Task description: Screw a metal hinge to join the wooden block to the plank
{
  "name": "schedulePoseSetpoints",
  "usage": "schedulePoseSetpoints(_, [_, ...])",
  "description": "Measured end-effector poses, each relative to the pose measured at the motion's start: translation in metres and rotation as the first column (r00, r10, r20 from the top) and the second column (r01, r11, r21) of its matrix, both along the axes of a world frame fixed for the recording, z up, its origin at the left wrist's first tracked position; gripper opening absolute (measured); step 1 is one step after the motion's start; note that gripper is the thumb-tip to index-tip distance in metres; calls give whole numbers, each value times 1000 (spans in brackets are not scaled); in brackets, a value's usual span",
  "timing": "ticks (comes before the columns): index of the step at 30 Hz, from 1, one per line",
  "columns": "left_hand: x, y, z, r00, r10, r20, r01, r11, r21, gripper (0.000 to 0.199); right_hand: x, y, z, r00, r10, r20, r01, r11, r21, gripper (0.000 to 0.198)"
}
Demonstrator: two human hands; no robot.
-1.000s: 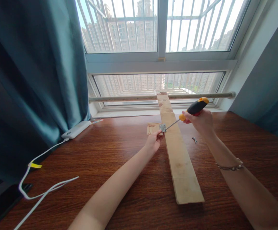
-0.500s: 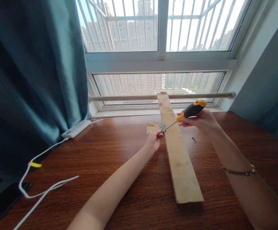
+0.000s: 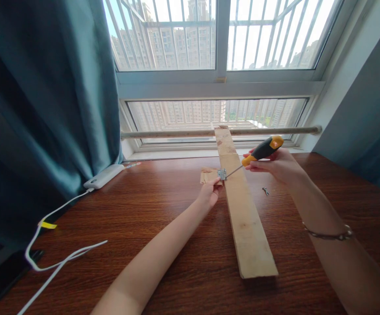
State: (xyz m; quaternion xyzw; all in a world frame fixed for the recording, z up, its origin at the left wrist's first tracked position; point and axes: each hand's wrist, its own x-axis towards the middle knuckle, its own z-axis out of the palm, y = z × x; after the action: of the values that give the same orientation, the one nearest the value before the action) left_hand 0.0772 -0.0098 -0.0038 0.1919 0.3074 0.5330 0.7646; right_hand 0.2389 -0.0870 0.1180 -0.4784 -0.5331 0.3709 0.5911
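In my right hand is a screwdriver with a black and yellow handle, held slanted. Its shaft runs down and left to a silver metal hinge, and the tip meets the hinge's right side. The hinge lies across the joint between a small wooden block and a long wooden board. My left hand pinches the block's near edge, thumb on top beside the hinge; the fingers underneath are hidden. Several small screws lie on the table, right of the board.
The brown wooden table reaches to the window. A white power strip with a white cable lies at the left, by a blue curtain. A horizontal rail crosses before the window, near the board's far end.
The screwdriver handle has turned slightly in my right hand, which has shifted a little to the right. The left hand, block and board look almost unmoved.
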Motion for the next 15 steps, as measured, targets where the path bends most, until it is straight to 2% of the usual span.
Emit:
schedulePoseSetpoints(2, [0,0,1,1000,0,-3,0,1000,2,18,0,2,-3,983,-149,109,146,989,32,36])
schedulePoseSetpoints(4, [-1,-1,1,1000,1,-3,-1,1000,4,18,-2,6,-7,912,-347,221,330,938,109,33])
schedulePoseSetpoints(6, [-1,-1,1,1000,6,0,-6,1000,-1,18,-5,9,-10,843,-479,243,446,877,181,32])
schedulePoseSetpoints(8, [-1,-1,1,1000,10,6,-10,1000,-4,18,-6,10,-11,832,-516,204,480,853,202,33])
schedulePoseSetpoints(11, [-1,-1,0,1000,10,17,-10,1000,-1,19,-5,10,-10,836,-524,164,493,848,196,35])
schedulePoseSetpoints(15, [-1,-1,0,1000,3,16,-3,1000,10,19,-3,9,-10,831,-520,199,485,852,197,34])
